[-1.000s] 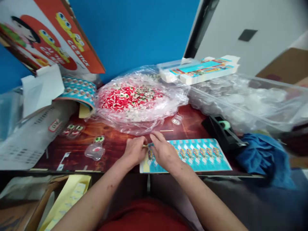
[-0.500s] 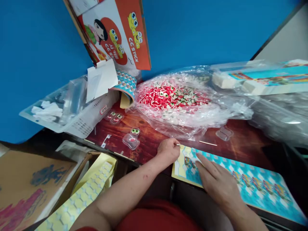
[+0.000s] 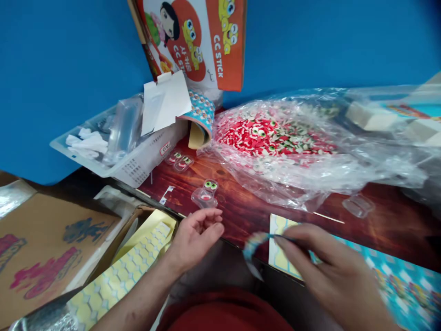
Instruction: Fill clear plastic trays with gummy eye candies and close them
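Observation:
My right hand (image 3: 330,266) pinches one end of a curled blue sticker (image 3: 255,243) between thumb and forefinger. It is blurred and hangs over the table's front edge. Beneath that hand lies the sticker sheet (image 3: 382,257), its left end showing bare yellow backing. My left hand (image 3: 198,236) hovers at the table edge, loosely curled, thumb and fingers apart, with nothing visible in it. Just beyond its fingertips is a small clear plastic case (image 3: 204,197) with green eye pieces (image 3: 211,185) at its top.
A clear bag of red and white pieces (image 3: 262,138) spreads across the back. At left stand a plastic basket (image 3: 131,168), a roll of stickers (image 3: 201,112) and a carton (image 3: 55,257) with used yellow backing (image 3: 117,280). A thin stick (image 3: 329,217) lies near another clear case (image 3: 358,205).
A sticker has come off the sheet's left end and is now in my right hand. My left hand has moved left, away from the sheet. The view has shifted.

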{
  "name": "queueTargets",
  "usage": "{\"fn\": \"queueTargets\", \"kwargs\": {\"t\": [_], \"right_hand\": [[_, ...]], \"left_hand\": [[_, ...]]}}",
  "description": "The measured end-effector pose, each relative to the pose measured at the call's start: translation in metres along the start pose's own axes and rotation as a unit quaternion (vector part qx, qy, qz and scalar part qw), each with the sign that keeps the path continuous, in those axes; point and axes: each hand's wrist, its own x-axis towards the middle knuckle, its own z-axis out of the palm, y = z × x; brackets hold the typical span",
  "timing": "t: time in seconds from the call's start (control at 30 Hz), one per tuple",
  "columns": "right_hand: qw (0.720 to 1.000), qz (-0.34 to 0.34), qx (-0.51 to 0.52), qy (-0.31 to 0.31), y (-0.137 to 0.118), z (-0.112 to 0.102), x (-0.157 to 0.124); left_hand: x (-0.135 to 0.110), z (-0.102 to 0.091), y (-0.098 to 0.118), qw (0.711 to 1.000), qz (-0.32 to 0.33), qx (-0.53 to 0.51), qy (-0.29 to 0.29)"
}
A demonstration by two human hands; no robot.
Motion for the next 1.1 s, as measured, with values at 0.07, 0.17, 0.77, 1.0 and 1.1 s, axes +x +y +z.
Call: {"fn": "queueTargets", "kwargs": {"t": [0.07,0.17,0.77,1.0,1.1], "right_hand": [[0.997,-0.034,0.006,-0.074,-0.018,0.029,0.023],[0.984,-0.049,-0.014,-0.168,-0.034,0.069,0.064],[0.951,-0.014,-0.093,-0.296,-0.020,0.128,0.134],[0.957,-0.019,-0.073,-0.282,-0.020,0.126,0.126],[0.971,-0.001,-0.049,-0.233,-0.021,0.113,0.122]], "left_hand": [[-0.007,-0.015,-0.003,0.993,-0.073,-0.092,-0.028],[-0.002,-0.026,-0.012,0.992,-0.111,-0.037,0.053],[0.051,-0.028,-0.013,0.876,-0.062,0.470,0.086],[0.051,-0.027,-0.012,0.849,-0.063,0.520,0.070],[0.052,-0.032,0.000,0.849,-0.016,0.524,0.074]]}}
